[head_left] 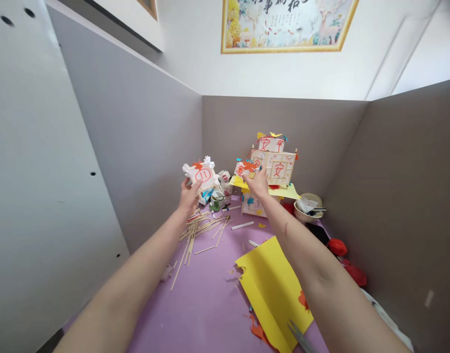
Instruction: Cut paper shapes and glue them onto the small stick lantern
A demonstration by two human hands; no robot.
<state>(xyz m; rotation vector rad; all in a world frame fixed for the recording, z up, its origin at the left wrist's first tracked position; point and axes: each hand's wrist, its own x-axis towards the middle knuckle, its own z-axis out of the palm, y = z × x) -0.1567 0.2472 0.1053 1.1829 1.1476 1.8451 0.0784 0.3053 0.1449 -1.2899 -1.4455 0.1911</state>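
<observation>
The left hand (189, 197) gripped a small white paper lantern with red marks and ruffled corners (204, 175), tilted and raised at the left; the right hand (259, 185) reached forward, its fingers at a little white paper box with red marks (240, 170) and an orange paper cut-out (250, 166); whether they pinched or merely touched, I could not tell. The tiered white paper structure with red characters (279, 169) stood upright just beyond the right hand, the nearer one, its long axis vertical; the lantern lay left of it, a gap between; loose pale wooden sticks (196, 226) lay below the left hand.
</observation>
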